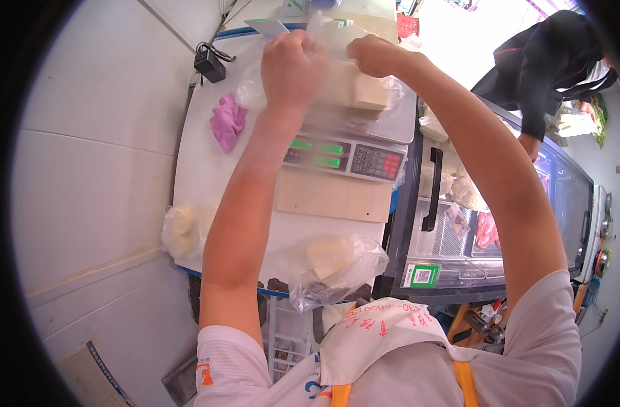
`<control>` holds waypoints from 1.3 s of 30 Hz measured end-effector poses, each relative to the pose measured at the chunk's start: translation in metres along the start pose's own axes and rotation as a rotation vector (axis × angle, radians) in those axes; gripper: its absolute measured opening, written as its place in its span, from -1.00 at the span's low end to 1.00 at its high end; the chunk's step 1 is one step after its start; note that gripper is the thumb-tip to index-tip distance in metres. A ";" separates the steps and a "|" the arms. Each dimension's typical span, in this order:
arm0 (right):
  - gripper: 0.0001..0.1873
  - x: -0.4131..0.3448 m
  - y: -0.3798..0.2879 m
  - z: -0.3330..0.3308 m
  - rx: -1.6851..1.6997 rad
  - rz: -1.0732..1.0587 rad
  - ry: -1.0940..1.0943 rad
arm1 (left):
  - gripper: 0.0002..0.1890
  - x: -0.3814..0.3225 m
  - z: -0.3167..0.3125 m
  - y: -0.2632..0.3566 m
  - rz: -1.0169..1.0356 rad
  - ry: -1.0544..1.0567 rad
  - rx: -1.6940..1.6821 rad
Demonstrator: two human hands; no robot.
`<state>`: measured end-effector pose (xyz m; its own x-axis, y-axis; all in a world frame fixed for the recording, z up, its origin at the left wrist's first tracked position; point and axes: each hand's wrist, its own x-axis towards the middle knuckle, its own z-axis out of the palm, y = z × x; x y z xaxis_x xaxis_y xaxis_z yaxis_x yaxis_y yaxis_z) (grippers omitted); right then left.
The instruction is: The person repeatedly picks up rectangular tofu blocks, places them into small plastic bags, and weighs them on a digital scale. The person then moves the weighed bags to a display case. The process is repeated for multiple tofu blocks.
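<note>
Both my arms reach forward over a digital weighing scale [340, 158] with lit green displays. My left hand [294, 66] is blurred, its fingers curled at the top of a clear plastic bag [322, 25]. Across from it, my right hand [373, 55] pinches the other side of the bag's film. Below the hands, on the scale's pan, pale cream-coloured blocks [372, 92] rest in clear plastic; they look like tofu, but blur hides part of them. Another pale block [330, 254] in a clear bag lies at the near edge of the table.
A pink cloth [228, 122] and a black power adapter [209, 65] lie at left. A wooden board [335, 196] sits before the scale. Bagged pale food [178, 231] is at the near left corner. At right stands a glass-topped display cooler [457, 285]; a person in black [549, 61] leans over it.
</note>
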<state>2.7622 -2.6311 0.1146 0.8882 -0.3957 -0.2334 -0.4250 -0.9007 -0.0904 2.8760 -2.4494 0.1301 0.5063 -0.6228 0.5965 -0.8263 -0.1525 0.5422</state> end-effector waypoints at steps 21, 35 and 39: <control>-0.71 -0.034 0.020 0.025 0.155 0.031 0.398 | -0.78 -0.029 -0.024 -0.004 -0.040 -0.019 -0.015; -0.69 -0.064 0.034 -0.005 0.203 -0.187 0.238 | -0.76 -0.029 -0.044 0.016 -0.127 -0.074 -0.097; -0.75 -0.136 -0.058 -0.106 0.320 0.125 0.083 | -0.65 -0.044 -0.084 0.023 -0.156 -0.086 -0.060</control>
<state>2.6841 -2.5436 0.2539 0.8315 -0.5243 -0.1833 -0.5526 -0.7478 -0.3680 2.8556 -2.3607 0.1661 0.6019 -0.6592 0.4508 -0.7219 -0.2076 0.6601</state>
